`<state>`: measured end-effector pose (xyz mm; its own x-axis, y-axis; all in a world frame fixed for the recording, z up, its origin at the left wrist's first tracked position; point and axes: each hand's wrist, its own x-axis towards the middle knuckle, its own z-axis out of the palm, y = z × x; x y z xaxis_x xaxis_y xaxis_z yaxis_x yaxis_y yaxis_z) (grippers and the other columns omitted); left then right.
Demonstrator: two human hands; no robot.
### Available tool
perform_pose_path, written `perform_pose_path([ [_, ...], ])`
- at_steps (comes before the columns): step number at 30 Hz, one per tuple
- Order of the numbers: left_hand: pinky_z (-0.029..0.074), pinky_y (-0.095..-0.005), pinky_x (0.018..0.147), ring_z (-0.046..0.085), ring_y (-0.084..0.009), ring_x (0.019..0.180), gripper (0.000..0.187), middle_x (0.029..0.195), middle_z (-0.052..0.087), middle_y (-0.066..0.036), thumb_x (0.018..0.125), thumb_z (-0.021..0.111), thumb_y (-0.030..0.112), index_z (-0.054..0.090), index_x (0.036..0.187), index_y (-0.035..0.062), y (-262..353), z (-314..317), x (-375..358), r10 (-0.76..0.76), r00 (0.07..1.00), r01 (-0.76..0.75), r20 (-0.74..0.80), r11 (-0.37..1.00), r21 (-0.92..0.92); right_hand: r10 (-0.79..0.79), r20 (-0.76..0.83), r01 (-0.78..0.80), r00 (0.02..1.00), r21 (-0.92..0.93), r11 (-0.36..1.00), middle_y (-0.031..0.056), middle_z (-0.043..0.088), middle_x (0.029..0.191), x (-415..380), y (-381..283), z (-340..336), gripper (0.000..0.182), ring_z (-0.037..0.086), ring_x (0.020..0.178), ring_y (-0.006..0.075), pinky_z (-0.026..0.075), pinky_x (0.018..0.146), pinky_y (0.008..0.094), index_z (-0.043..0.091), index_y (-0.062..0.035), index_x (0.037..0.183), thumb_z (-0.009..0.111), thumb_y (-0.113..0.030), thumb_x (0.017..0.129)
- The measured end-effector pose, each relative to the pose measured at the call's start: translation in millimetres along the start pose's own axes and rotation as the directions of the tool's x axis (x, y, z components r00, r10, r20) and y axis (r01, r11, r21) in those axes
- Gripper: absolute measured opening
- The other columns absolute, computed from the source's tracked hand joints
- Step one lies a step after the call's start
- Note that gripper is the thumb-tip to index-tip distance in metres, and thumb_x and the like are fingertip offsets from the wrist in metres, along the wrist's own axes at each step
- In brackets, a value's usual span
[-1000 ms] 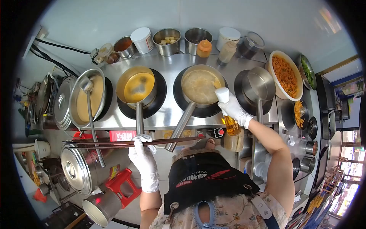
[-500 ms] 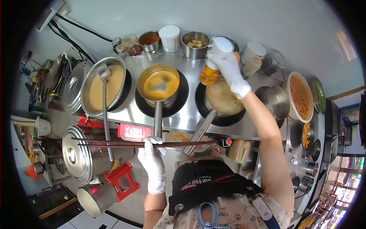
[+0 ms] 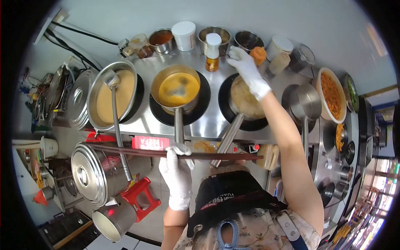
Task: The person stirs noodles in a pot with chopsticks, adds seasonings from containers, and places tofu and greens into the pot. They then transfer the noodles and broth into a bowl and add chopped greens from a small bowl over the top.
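Note:
My left hand (image 3: 174, 179), in a white glove, is closed around a pair of long dark chopsticks (image 3: 216, 156) held level in front of the stove. My right hand (image 3: 246, 68), gloved too, reaches over the far side of a saucepan of cloudy liquid (image 3: 246, 98), holding nothing, its fingers stretched out. Just left of those fingers, apart from them, a white-topped bottle of amber liquid (image 3: 212, 62) stands on the steel counter. Left of the bottle, a second saucepan (image 3: 178, 89) holds yellow liquid on a black burner. Right of my hand is an orange-topped bottle (image 3: 258, 55).
A wide bowl of tan liquid (image 3: 109, 104) with a long-handled ladle (image 3: 116, 125) sits at the left. Along the wall stand a white tub (image 3: 184, 36) and several steel pots. An empty saucepan (image 3: 306, 102) and a tub of orange-brown food (image 3: 332, 95) are at the right.
The amber bottle, earlier in my right hand above the saucepan, now stands on the counter to the left, let go. My left hand and the chopsticks have shifted slightly right.

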<state>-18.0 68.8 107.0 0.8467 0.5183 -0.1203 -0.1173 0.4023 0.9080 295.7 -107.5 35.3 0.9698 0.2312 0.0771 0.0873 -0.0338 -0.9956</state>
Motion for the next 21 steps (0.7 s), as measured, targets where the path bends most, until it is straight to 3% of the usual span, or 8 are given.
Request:
perform_pose_path([
  [3,0.041,-0.0241,0.057,0.050,-0.0127,0.064,0.025,0.090,0.059,-0.012,0.101,0.046,0.024,0.053,0.090,0.0031,-3,29,2,0.046,0.989,-0.020,0.142,0.984,-0.179,0.086,0.222,-0.101,0.971,0.057,0.993,0.0080,0.065,0.113,-132,-43,-47,0.031,0.063,0.099,0.0151,0.048,0.092,0.0275,0.060,0.0014,0.119,0.060,-0.010,0.090],
  [7,0.045,-0.0288,0.073,0.053,-0.0169,0.079,0.024,0.091,0.056,-0.009,0.101,0.044,0.022,0.050,0.086,0.0036,-17,73,-27,-0.073,0.886,0.183,0.458,0.962,-0.201,0.188,0.378,-0.305,0.906,0.279,0.910,0.0162,0.051,0.133,-296,-66,-46,0.106,0.057,0.110,0.0237,0.046,0.096,0.0375,0.030,-0.0025,0.148,0.078,-0.055,0.070],
  [9,0.048,-0.0306,0.074,0.058,-0.0165,0.079,0.023,0.100,0.062,-0.013,0.102,0.044,0.018,0.056,0.091,0.0005,-39,90,-54,-0.117,0.769,0.284,0.629,0.943,-0.172,0.148,0.155,-0.214,0.977,0.754,0.621,0.0175,0.051,0.131,-337,-72,-31,0.098,0.056,0.114,0.0268,0.046,0.095,0.0402,0.036,-0.0029,0.144,0.071,-0.062,0.074],
  [12,0.048,-0.0303,0.085,0.060,-0.0167,0.096,0.026,0.107,0.062,-0.011,0.099,0.052,0.021,0.058,0.111,-0.0014,-90,110,-102,-0.063,0.646,0.198,0.761,0.976,-0.088,0.220,-0.254,0.070,0.942,0.787,0.613,0.0161,0.059,0.118,-390,-32,-54,0.047,0.060,0.102,0.0257,0.052,0.082,0.0389,0.062,-0.0012,0.105,0.062,-0.046,0.090],
  [15,0.046,-0.0278,0.087,0.059,-0.0157,0.099,0.037,0.111,0.061,-0.008,0.097,0.058,0.026,0.058,0.121,-0.0019,-127,106,-146,-0.279,0.584,0.480,0.762,0.876,-0.047,0.346,-0.558,0.183,0.755,0.685,0.705,0.0154,0.062,0.109,-434,-10,-86,0.038,0.062,0.088,0.0248,0.052,0.069,0.0393,0.061,-0.0012,0.101,0.061,-0.038,0.093],
  [18,0.048,-0.0303,0.087,0.060,-0.0164,0.098,0.031,0.105,0.063,-0.007,0.094,0.060,0.024,0.062,0.116,0.0010,-209,40,-147,-0.368,0.461,0.183,0.807,0.930,0.319,0.105,-0.768,0.246,0.632,0.328,0.912,0.0142,0.059,0.098,-476,-7,-97,0.034,0.060,0.085,0.0285,0.052,0.069,0.0403,0.060,-0.0051,0.106,0.055,-0.037,0.096],
  [19,0.049,-0.0328,0.089,0.062,-0.0183,0.097,0.026,0.100,0.064,-0.007,0.094,0.059,0.018,0.063,0.115,0.0032,-234,13,-145,-0.460,0.416,-0.024,0.785,0.857,0.515,-0.067,-0.630,0.294,0.774,0.263,0.919,0.0116,0.054,0.089,-486,-6,-109,0.034,0.059,0.081,0.0286,0.052,0.068,0.0400,0.059,-0.0077,0.108,0.052,-0.039,0.097],
  [21,0.050,-0.0322,0.083,0.065,-0.0220,0.089,0.025,0.092,0.067,-0.010,0.094,0.059,0.025,0.066,0.105,0.0036,-304,-49,-124,-0.577,0.587,-0.011,0.568,0.696,0.718,-0.013,-0.692,0.287,0.721,0.281,0.916,0.0081,0.050,0.106,-519,-10,-111,0.042,0.055,0.097,0.0246,0.051,0.089,0.0409,0.060,-0.0025,0.107,0.059,-0.042,0.093],
])
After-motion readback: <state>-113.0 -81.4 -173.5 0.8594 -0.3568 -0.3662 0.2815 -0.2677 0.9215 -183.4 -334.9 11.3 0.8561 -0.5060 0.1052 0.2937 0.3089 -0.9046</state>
